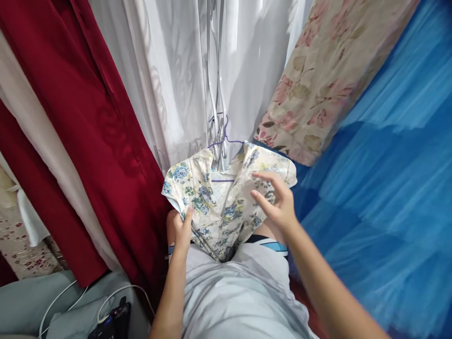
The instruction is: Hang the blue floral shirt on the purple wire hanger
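A cream blouse with blue and green flowers lies spread across my lap, its neckline opening in a V. A thin purple hanger sits inside it, the hook sticking up past the collar. My left hand pinches the blouse at its left side, the thumb on top and the other fingers hidden beneath the cloth. Over the right front of the blouse hovers my right hand, thumb and forefinger apart with nothing between them.
White curtains with hanging ribbons are straight ahead. Red cloth hangs at the left, floral cloth and blue tulle at the right. Low on the left, a black device and a white cable rest on grey-green cushioning.
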Tool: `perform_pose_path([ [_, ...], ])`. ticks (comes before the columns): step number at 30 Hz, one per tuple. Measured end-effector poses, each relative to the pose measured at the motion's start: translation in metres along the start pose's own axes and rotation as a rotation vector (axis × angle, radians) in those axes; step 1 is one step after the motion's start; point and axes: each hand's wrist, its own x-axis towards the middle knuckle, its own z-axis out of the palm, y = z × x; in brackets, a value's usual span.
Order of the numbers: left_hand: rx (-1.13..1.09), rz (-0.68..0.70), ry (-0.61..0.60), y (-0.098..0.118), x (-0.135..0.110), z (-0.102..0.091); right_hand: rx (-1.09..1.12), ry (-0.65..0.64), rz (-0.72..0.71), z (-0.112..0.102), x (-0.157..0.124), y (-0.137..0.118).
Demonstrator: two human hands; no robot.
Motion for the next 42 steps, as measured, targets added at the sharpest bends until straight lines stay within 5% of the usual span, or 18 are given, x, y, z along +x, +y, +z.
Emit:
perform_pose_path([
  [2,0.005,0.016,-0.024,0.003,-0.012,0.002,0.15,0.048,0.32,0.031,-0.039,-0.009],
  [4,0.023,0.02,-0.081,0.007,-0.022,0.006,0.287,-0.192,0.549,0.058,-0.069,-0.01],
  [8,0.078,0.013,-0.117,0.011,-0.032,0.013,0.35,-0.449,0.634,0.09,-0.09,-0.003],
  [15,0.049,0.05,-0.063,0.013,-0.04,0.015,0.481,-0.36,0.747,0.095,-0.087,0.0],
  [19,0.101,0.305,0.244,0.013,-0.041,0.009,0.578,-0.327,0.838,0.082,-0.086,0.0],
  [21,0.216,0.425,0.275,0.009,-0.044,0.01,0.615,-0.35,0.872,0.075,-0.084,-0.001],
  [27,0.587,0.287,-0.483,-0.012,-0.069,0.04,0.655,-0.387,0.883,0.069,-0.088,-0.009],
  [32,0.766,0.36,-0.673,-0.003,-0.067,0.056,0.715,-0.284,0.902,0.053,-0.066,-0.001],
  [39,1.26,0.495,-0.918,0.031,-0.064,0.056,0.776,-0.11,0.69,0.054,0.069,-0.001],
  [42,1.306,0.45,-0.978,0.033,-0.06,0.054,0.842,0.004,0.671,0.065,0.095,-0.007],
])
